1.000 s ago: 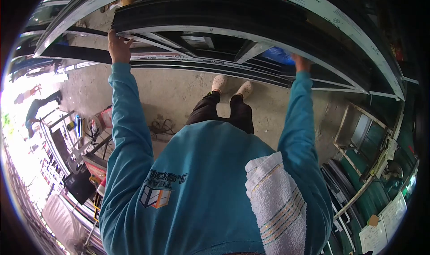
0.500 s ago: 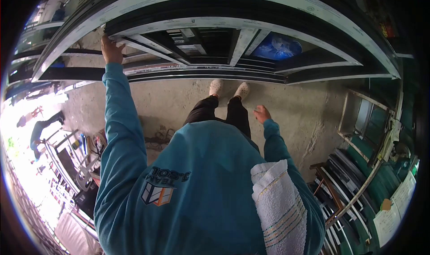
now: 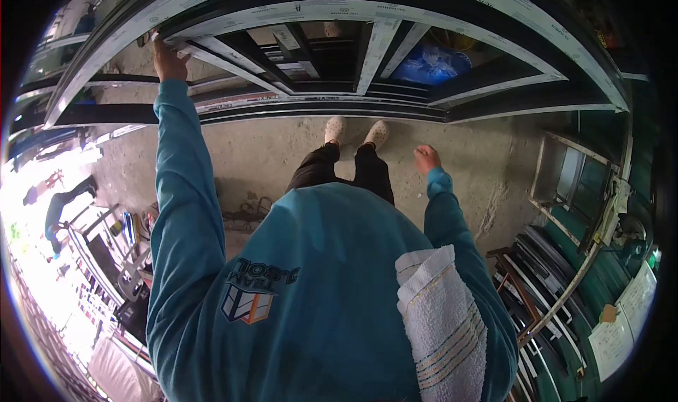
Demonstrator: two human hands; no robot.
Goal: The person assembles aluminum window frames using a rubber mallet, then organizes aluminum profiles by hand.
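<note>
A large black window frame (image 3: 311,117) with white printed protective film stands upright in front of me. Within it is a smaller inner sash (image 3: 339,8), also filmed, split by bars. My left hand (image 3: 169,61) reaches far forward and grips the sash at its left end, fingers partly hidden behind the edge. My right hand (image 3: 426,159) hangs low over the floor to the right of my shoes, touching neither frame. Its fingers are curled in, and whatever they may hold is hidden.
Behind the frame lies a blue plastic bag (image 3: 434,64). Dark and white profile lengths (image 3: 547,275) lean at the right, near a metal stand (image 3: 565,172). A rack with tools (image 3: 106,253) is at the left, with another person (image 3: 63,208) beyond. A white towel (image 3: 441,317) hangs from my shoulder.
My left hand and the sash have shifted slightly up and left in view. My right hand has swung right and forward, its fingers now more curled.
</note>
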